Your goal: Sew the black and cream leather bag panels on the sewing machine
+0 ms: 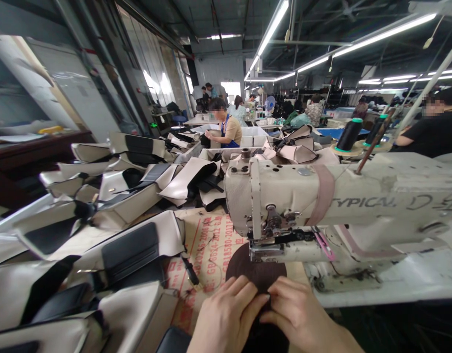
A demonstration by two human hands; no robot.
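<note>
A dark brown, flat piece of material (262, 275) with a rounded far edge runs toward me from beside the needle area of a cream sewing machine (284, 196). My left hand (231, 306) pinches it from the left, thumb pointing right. From the other side my right hand (297, 311) grips the same piece, its fingertips closed close to my left thumb. Both hands stay just in front of the machine's arm. What lies between the fingertips is partly hidden. A pink-handled tool (323, 243) rests on the machine's lower arm.
Cream-and-black bag pieces (137, 245) are heaped across the left side of the board printed with red writing (211, 245). Black thread cones (350, 135) stand behind the machine. A co-worker in an apron (229, 128) handles something farther back; another person in black (432, 130) is at right.
</note>
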